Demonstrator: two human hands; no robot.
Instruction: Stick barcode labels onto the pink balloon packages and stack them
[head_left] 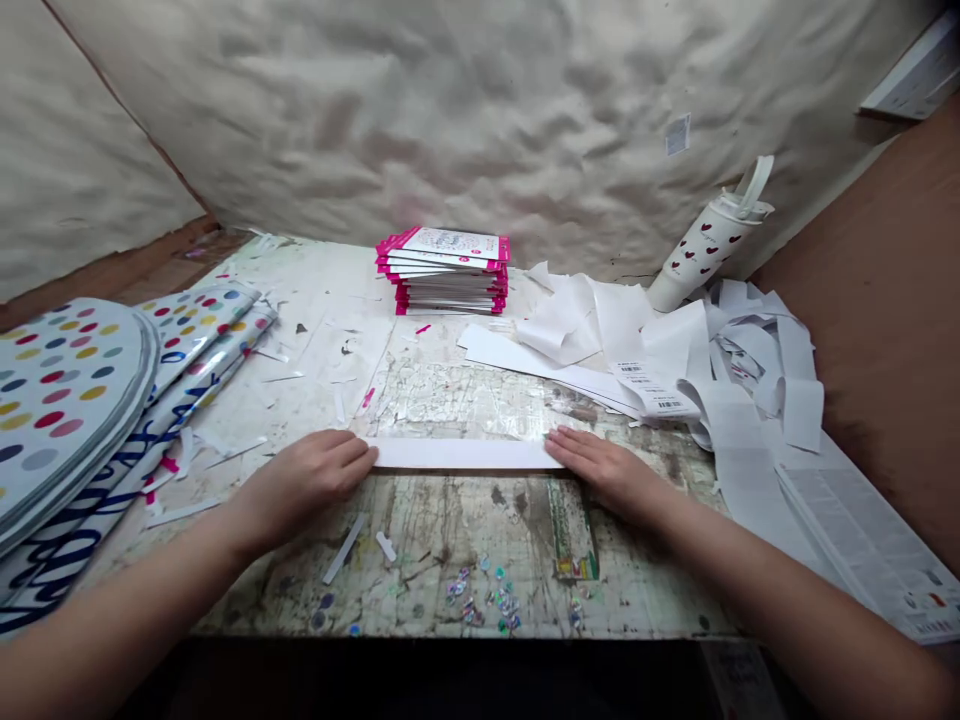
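Note:
A narrow white paper strip (465,454) lies across the middle of the worktable, stretched between my two hands. My left hand (319,468) is closed at its left end, fingers curled and the tips hidden. On the right end, my right hand (604,472) has its fingers fairly straight and together over the paper, with the thumb out of sight. Beyond the strip, more white strips (540,362) lie under loose curled backing paper (577,315). Small barcode labels (670,403) sit on that paper.
Pink-edged printed packets (450,275) are stacked at the back. Polka-dot round pieces (64,390) and folded printed sheets (127,480) cover the left side. A white tumbler with hearts (709,245) leans at back right. Paper scraps and shiny confetti (502,600) lie near the front edge.

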